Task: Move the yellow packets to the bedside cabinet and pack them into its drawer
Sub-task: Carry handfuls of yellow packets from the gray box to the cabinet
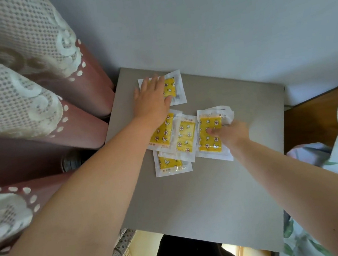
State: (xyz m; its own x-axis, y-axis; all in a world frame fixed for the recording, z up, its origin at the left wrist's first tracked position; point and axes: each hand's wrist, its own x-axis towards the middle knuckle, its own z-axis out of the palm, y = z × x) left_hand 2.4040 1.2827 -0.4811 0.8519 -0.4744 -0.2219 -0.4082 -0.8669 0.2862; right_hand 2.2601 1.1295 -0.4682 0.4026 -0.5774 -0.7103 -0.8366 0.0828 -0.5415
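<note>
Left hand (151, 100): it is laid flat, with the fingers straight and spread, and nothing is gripped by it.
Under the left hand: the far packet (172, 87) is pressed down by the palm. Only the right half of it is seen beside the thumb.
Right hand (230, 134): the thumb is put on a yellow face and the other fingers are curled at the edge, so a packet seems to be pinched.
In the right hand: the right packet (209, 136) is held at its right side. Its long axis runs from near to far, and the far end is leaned a little to the right.
Between the hands: two middle packets (186, 135) are overlapped, their long axes also near to far. They lie just left of the right hand, so this hand is judged the nearer one.
Lowest packet (171, 164): it is laid crosswise, partly covered by the middle ones.
Surface: all packets are found on the grey cabinet top (205, 198), in its far half.
Drawer: it is not seen. It is supposed to be at the near front, below the edge.
Coming move: the packets must probably be gathered toward the near edge.
Left of the cabinet: a lace curtain (19, 93) is hung.
</note>
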